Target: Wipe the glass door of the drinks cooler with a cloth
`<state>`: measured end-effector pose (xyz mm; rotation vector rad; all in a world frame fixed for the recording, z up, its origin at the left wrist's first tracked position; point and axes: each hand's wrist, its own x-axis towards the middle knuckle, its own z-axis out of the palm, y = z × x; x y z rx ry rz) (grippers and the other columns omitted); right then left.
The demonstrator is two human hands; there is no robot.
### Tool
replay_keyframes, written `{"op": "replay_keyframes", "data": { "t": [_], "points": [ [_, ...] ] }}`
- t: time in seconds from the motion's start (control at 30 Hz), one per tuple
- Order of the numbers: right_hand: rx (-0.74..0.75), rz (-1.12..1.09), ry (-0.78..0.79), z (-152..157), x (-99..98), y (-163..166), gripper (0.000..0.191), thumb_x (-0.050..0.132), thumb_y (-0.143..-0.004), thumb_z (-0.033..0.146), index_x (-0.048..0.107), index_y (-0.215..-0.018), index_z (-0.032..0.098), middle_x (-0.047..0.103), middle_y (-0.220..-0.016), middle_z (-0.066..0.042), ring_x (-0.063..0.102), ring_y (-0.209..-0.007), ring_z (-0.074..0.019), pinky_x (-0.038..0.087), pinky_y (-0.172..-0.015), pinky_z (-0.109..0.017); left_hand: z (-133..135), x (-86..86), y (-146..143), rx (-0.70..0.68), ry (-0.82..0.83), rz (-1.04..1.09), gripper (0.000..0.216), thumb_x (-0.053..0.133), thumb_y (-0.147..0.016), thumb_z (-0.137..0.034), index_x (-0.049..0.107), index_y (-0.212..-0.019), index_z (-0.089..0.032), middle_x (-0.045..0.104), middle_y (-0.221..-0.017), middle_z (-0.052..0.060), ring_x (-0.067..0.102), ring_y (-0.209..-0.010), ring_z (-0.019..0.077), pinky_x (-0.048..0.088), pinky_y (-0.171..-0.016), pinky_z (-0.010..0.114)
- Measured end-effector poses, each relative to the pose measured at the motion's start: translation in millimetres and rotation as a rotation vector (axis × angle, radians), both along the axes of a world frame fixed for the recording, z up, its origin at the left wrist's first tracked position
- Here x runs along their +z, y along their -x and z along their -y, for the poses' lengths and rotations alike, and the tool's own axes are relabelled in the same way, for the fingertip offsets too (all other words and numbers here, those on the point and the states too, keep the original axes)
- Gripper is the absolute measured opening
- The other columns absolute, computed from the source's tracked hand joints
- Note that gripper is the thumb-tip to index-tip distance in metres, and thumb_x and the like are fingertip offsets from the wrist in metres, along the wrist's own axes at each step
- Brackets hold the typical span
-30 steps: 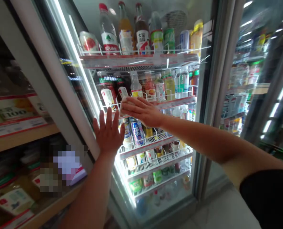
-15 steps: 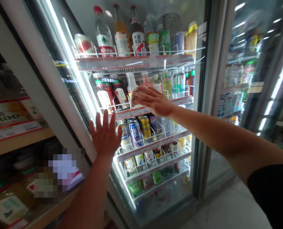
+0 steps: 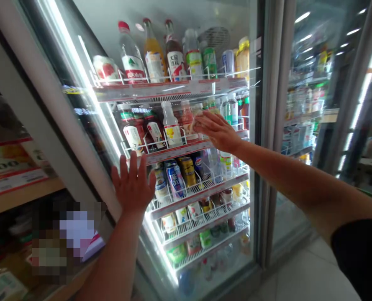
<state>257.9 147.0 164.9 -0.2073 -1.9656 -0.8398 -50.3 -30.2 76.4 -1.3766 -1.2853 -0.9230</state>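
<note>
In the head view a glass door (image 3: 223,12) covers a lit drinks fridge. My left hand (image 3: 134,184) lies open at the door's left side, fingers spread and palm toward the glass; it looks to be resting on it. My right hand (image 3: 219,131) reaches across from the right, fingers stretched out together and flat to the glass. Under its fingertips shows a blurred pale edge, apparently a white cloth (image 3: 197,120), mostly hidden by the hand. Behind the glass, near these fingers, stand a pink drink bottle (image 3: 186,119) and a clear-topped bottle with a yellow label (image 3: 172,131).
Wire shelves hold bottles above, and cans (image 3: 175,179) and cups lower down. A metal door frame (image 3: 269,125) stands at the right, with another glass-fronted fridge (image 3: 308,96) beyond. On the left is a wooden shelf (image 3: 22,196) with packaged goods. Tiled floor (image 3: 305,271) shows below.
My right hand has slid to the right across the glass with the pale cloth, uncovering the yellow-labelled bottle. My left hand stays in about the same place; the view has shifted slightly.
</note>
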Motion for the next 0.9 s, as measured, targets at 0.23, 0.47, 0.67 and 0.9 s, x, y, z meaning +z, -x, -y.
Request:
{"op": "replay_keyframes", "data": {
  "t": [0.23, 0.47, 0.67, 0.9],
  "points": [
    [0.044, -0.03, 0.015, -13.1, -24.6, -15.7, 0.054, 0.044, -0.104, 0.016, 0.049, -0.15, 0.044, 0.054, -0.155, 0.005, 0.039, -0.152, -0.0227, 0.034, -0.127, -0.047, -0.2, -0.6, 0.3, -0.021, 0.012, 0.025, 0.072, 0.054, -0.099, -0.037, 0.021, -0.163, -0.035, 0.024, -0.17, 0.004, 0.012, -0.16, 0.0299, 0.006, -0.13, 0.057],
    [0.054, -0.24, 0.037, -24.0, -34.9, -25.9, 0.052, 0.042, -0.105, 0.019, 0.048, -0.15, 0.044, 0.054, -0.155, 0.004, 0.038, -0.152, -0.0238, 0.039, -0.125, -0.051, 0.0, 0.2, -0.7, -0.029, 0.007, 0.037, 0.073, 0.056, -0.099, -0.036, 0.022, -0.163, -0.035, 0.025, -0.169, 0.004, 0.012, -0.16, 0.0294, 0.007, -0.13, 0.058],
    [0.039, -0.152, 0.047, -34.4, -58.3, -42.9, 0.056, 0.045, -0.103, 0.015, 0.048, -0.15, 0.046, 0.057, -0.152, 0.004, 0.043, -0.15, -0.0248, 0.041, -0.124, -0.051, -1.0, -0.3, 0.6, -0.014, -0.011, 0.013, 0.074, 0.056, -0.098, -0.035, 0.022, -0.163, -0.035, 0.025, -0.169, 0.003, 0.014, -0.159, 0.0297, 0.009, -0.13, 0.058],
    [0.037, -0.377, -0.023, -44.5, -66.5, -56.5, 0.067, 0.044, -0.103, 0.013, 0.031, -0.158, 0.048, 0.046, -0.16, 0.002, 0.038, -0.152, -0.029, 0.042, -0.123, -0.056, -1.1, -0.5, 0.4, -0.012, -0.01, 0.02, 0.073, 0.056, -0.099, -0.036, 0.021, -0.163, -0.036, 0.023, -0.17, 0.002, 0.014, -0.159, 0.0305, 0.008, -0.13, 0.057]
  ]
}}
